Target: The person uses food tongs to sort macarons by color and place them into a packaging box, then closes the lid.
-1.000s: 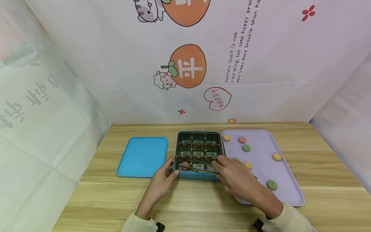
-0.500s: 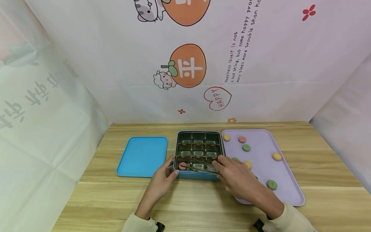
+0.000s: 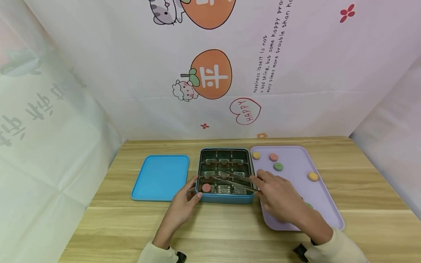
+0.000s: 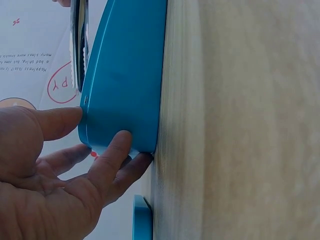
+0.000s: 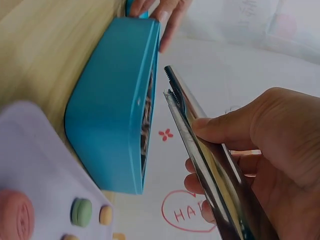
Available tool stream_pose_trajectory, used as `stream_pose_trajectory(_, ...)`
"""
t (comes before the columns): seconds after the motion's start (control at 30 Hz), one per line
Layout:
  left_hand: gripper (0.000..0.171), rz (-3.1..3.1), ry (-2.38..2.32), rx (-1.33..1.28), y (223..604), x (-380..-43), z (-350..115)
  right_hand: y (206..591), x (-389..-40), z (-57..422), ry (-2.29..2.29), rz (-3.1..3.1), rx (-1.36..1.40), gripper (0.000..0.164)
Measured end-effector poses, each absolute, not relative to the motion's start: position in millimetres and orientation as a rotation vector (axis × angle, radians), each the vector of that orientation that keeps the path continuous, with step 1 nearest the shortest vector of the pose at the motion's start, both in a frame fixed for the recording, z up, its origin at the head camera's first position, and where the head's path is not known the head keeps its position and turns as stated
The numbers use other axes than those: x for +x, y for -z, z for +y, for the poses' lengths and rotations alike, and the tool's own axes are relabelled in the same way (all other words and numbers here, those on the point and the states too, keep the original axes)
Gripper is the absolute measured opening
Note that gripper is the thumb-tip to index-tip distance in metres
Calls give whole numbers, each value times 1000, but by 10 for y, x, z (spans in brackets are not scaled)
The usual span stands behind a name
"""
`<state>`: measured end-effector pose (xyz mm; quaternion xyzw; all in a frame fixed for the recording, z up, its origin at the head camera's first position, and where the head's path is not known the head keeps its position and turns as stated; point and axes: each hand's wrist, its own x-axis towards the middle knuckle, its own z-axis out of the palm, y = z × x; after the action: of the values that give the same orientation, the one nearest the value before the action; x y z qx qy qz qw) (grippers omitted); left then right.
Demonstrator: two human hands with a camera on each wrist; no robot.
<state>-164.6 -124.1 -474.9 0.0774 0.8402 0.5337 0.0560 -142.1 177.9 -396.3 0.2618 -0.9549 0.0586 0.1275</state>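
A blue box point(image 3: 227, 199) with a dark divided insert stands mid-table. One pink macaron point(image 3: 206, 187) lies in its front left compartment. My left hand point(image 3: 182, 201) holds the box at its front left corner, with the thumb point(image 4: 62, 122) at the rim and other fingers along the side wall. In my right hand point(image 3: 279, 197) are metal tongs point(image 3: 236, 184), gripped between thumb and fingers. Their serrated tips are spread apart above the insert with nothing between them, which the right wrist view also shows.
Right of the box lies a lilac tray point(image 3: 297, 195) with several macarons, among them a pink one point(image 3: 273, 157), a green one point(image 3: 278, 166) and a yellow one point(image 3: 313, 176). My right forearm covers part of it. A blue lid point(image 3: 161, 179) lies left of the box.
The pink macaron now sits free of the tongs in the front left compartment. My right hand and the tongs have drawn back up and right. The left hand stays at the box corner.
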Motion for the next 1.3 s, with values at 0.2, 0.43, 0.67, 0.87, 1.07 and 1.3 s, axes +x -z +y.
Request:
stream_pose_trajectory(0.2, 62, 2540, -1629, 241, 4744, -1647, -1245, 3919, -1447, 1918, -173, -2758, 723, 38)
stream_pose_trajectory(0.43, 62, 2531, -1646, 254, 4750, -1644, -1249, 3911, -1449, 2066, -236, -2792, 643, 33)
stream_pose_trajectory(0.67, 62, 2522, -1655, 242, 4750, -1636, -1251, 3929, -1454, 2190, -282, -2787, 619, 37)
stream_pose_trajectory(0.87, 62, 2527, -1652, 239, 4745, -1639, -1246, 3932, -1466, 2276, -295, -2818, 570, 36)
stream_pose_trajectory(1.07, 62, 2521, -1658, 247, 4747, -1634, -1250, 3945, -1461, 2373, -284, -2813, 537, 34)
stream_pose_trajectory(1.3, 62, 2528, -1649, 244, 4746, -1632, -1252, 3955, -1468, 2464, -297, -2820, 495, 34)
